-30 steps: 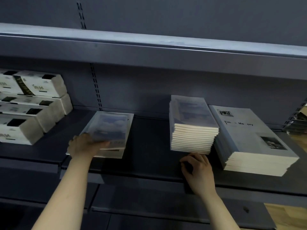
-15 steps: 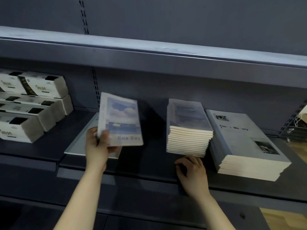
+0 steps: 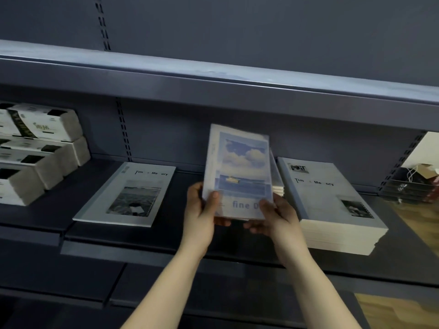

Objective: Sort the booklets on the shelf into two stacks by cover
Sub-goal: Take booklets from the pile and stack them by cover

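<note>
**Position.** The sky booklet [image 3: 240, 172] is held off the shelf [image 3: 142, 251], tilted with its cover towards the camera, in front of the sky stack [image 3: 278, 186]. Only a sliver of that stack shows at the booklet's right edge.

**Grip.** The left hand [image 3: 200, 210] grasps the lower left corner, thumb on the cover and fingers behind. The right hand [image 3: 279, 218] grasps the lower right corner the same way. Both hold the bottom edge only; the top is unsupported.

**Risks.**
1. The booklet may bend or flop backwards, because nothing holds its upper half and the cover looks glossy.
2. It may land askew on the sky stack, because the booklet itself hides the stack from view as it is laid down.
3. A push from the right hand may shift the sky stack into the grey stack [image 3: 332, 198], which stands just beside it.
4. The grey booklet [image 3: 128, 193] lies alone, well to the left near the packs [image 3: 40, 150]. If overlooked, the sort is left incomplete; it appears to belong on the grey stack at the right.

**Judgement.** The sort looks nearly done, with one placement in hand and one stray to move.
</note>
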The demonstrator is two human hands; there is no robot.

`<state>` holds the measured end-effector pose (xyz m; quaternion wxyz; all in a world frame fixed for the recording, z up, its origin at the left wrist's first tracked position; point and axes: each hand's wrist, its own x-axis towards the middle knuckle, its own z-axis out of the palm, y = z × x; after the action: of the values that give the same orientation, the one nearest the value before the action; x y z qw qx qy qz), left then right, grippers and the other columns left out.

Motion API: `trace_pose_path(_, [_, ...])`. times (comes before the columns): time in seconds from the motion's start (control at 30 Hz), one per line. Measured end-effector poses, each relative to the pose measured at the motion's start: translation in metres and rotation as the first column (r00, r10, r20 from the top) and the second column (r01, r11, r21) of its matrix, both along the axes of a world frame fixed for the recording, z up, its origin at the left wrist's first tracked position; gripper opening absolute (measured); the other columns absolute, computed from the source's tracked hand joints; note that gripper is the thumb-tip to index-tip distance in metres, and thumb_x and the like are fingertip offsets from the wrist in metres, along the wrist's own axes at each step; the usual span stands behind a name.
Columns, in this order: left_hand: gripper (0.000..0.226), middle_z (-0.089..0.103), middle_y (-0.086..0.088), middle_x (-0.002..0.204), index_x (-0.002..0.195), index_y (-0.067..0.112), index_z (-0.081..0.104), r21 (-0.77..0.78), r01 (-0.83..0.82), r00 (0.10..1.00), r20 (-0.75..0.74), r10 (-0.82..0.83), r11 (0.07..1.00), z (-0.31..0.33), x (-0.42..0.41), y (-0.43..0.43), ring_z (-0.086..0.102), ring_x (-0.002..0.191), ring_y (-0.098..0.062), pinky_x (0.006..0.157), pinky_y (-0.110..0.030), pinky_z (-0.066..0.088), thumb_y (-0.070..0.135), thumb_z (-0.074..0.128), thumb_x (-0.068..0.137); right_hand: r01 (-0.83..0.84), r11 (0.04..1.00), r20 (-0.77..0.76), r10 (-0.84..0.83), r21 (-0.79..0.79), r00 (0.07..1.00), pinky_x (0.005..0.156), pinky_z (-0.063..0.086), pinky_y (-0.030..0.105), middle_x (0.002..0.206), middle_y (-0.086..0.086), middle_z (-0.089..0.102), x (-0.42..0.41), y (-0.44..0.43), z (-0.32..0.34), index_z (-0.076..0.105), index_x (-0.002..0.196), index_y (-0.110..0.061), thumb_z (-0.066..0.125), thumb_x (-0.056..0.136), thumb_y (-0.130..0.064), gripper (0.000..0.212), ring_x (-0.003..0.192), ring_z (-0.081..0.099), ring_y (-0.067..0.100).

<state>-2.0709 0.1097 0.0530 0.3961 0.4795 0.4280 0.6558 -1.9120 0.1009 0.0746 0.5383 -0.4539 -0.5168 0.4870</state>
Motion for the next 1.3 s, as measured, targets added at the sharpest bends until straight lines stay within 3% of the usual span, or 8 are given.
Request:
trace_pose_path(0.17, [0.034,0.066,0.01,0.088,0.099,0.029,0.053,0.043,-0.034,0.937,-0.345,0.046,0.999,-0.007,-0.003,0.006,0.065,0.076,-0.004,0.061,-0.027,0.054,0.057,0.035,0.091,0.066,0.997,-0.21,-0.071,-0.033,0.975,0.061,0.056,0.03,0.101,0.014,0.067,0.024,-0.001,0.004,0.058,0.115,-0.014,0.049,0.096,-0.018,0.021,0.074,0.068,0.027])
trace_pose_path(0.3, [0.063,0.063,0.009,0.086,0.102,0.026,0.055,0.125,-0.181,0.481,-0.854,0.199,0.975,-0.024,-0.013,0.014,0.054,0.071,-0.007,0.057,-0.026,0.037,0.059,0.004,0.088,0.12,0.991,-0.277,-0.131,-0.058,0.952,0.055,0.055,0.025,0.095,0.017,0.068,0.044,0.003,0.012,0.06,0.111,-0.008,0.048,0.097,-0.014,0.02,0.064,0.067,0.026])
trace_pose_path(0.4, [0.066,0.062,0.005,0.086,0.1,0.024,0.057,0.112,-0.248,0.35,-0.916,0.197,0.962,-0.039,-0.014,0.02,0.051,0.073,-0.009,0.058,-0.026,0.035,0.058,0.002,0.088,0.136,0.985,-0.26,-0.159,-0.105,0.952,0.053,0.057,0.026,0.093,0.019,0.067,0.052,0.01,0.018,0.06,0.101,-0.007,0.048,0.097,-0.012,0.014,0.058,0.068,0.027])
trace_pose_path(0.63, [0.066,0.066,-0.002,0.092,0.094,0.019,0.064,0.099,-0.289,0.316,-0.929,0.192,0.952,-0.061,-0.012,0.028,0.058,0.087,-0.021,0.078,-0.034,0.042,0.05,0.006,0.091,0.124,0.982,-0.022,-0.128,-0.139,0.992,0.05,0.052,0.02,0.099,0.013,0.067,0.056,0.02,0.013,0.054,0.122,-0.003,0.053,0.095,-0.016,0.03,0.059,0.067,0.019])
trace_pose_path(0.77, [0.063,0.066,-0.002,0.096,0.096,0.018,0.065,0.103,-0.295,0.304,-0.932,0.196,0.95,-0.063,-0.011,0.029,0.057,0.091,-0.022,0.083,-0.036,0.041,0.046,0.01,0.091,0.202,0.979,0.332,-0.198,0.023,0.922,0.073,0.05,0.021,0.125,-0.005,0.052,0.063,0.017,0.005,0.038,0.14,-0.03,0.078,0.074,-0.034,0.076,0.102,0.058,0.011])
trace_pose_path(0.9, [0.059,0.064,-0.001,0.092,0.088,0.018,0.066,0.104,-0.285,0.279,-0.942,0.186,0.953,-0.066,-0.011,0.031,0.056,0.086,-0.022,0.078,-0.035,0.041,0.044,0.013,0.093,0.16,0.951,0.564,-0.287,0.265,0.774,0.084,0.042,0.016,0.124,-0.007,0.051,0.058,0.02,0.003,0.059,0.119,-0.029,0.08,0.07,-0.033,0.054,0.112,0.05,0.01])
trace_pose_path(1.13, [0.059,0.063,-0.001,0.091,0.085,0.016,0.067,0.096,-0.286,0.248,-0.954,0.17,0.953,-0.066,-0.012,0.031,0.055,0.085,-0.022,0.076,-0.035,0.04,0.043,0.014,0.093,0.139,0.936,0.66,-0.329,0.324,0.675,0.102,0.038,0.028,0.133,0.0,0.052,0.049,0.035,0.0,0.063,0.113,-0.031,0.075,0.074,-0.04,0.041,0.126,0.046,0.018])
trace_pose_path(1.3, [0.062,0.062,0.0,0.095,0.088,0.017,0.067,0.093,-0.285,0.238,-0.957,0.164,0.954,-0.067,-0.012,0.033,0.054,0.089,-0.02,0.079,-0.035,0.04,0.044,0.011,0.093,0.108,0.92,0.682,-0.354,0.376,0.64,0.078,0.034,0.001,0.117,0.0,0.059,0.042,0.047,0.007,0.066,0.114,-0.019,0.075,0.077,-0.031,0.04,0.105,0.054,0.014])
